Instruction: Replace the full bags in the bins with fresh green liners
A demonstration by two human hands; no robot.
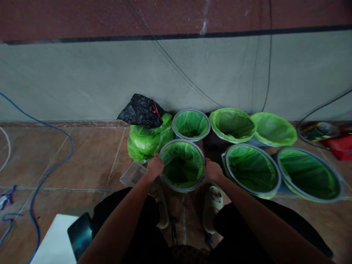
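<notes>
Both my hands hold a round waste bin (181, 190) with a grey rim and a bright green liner. My left hand (155, 167) grips the rim on its left side, and my right hand (213, 170) grips it on the right. The bin's inside shows only green plastic, dark at the bottom. Just right of my right hand stands a similar lined bin (251, 170), with another (309, 175) beyond it. Behind the held bin is a third lined bin (191, 125).
Two more bins with green liners (232, 125) (273, 129) stand against the grey wall (165, 80). Left of them lie a full green bag (148, 137) and a tied black bag (141, 110). A clear plastic box (132, 174) sits on the tile floor near my sandals (211, 209). A blue cable (35, 176) runs along the left.
</notes>
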